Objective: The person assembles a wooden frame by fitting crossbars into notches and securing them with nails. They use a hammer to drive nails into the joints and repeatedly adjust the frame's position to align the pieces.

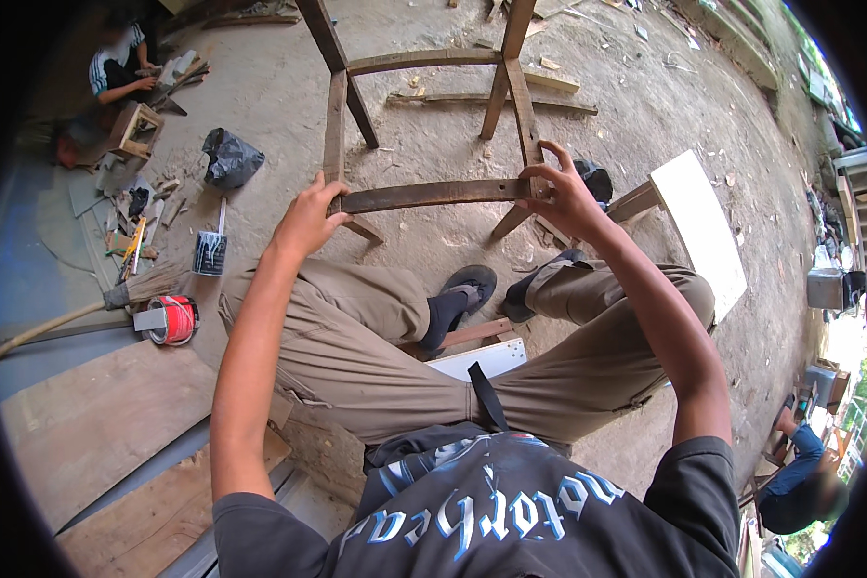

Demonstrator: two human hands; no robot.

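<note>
A dark wooden chair frame (432, 197) with no seat stands upright on the ground before my knees, its curved front rail toward me. My left hand (306, 218) grips the rail's left corner, thumb on the near side and fingers at the joint. At the right corner my right hand (570, 202) has its thumb low on the rail's end and its fingers curled over the side rail. The frame's legs reach down to the ground, and two uprights run out past the top of the view.
On the left lie a black plastic bag (231, 158), a broom (149, 286), a red paint can (172, 320) and plywood sheets (116, 409). A white board (700, 236) leans at the right. Loose wood strips (491, 100) lie behind the frame. Other people sit far left and lower right.
</note>
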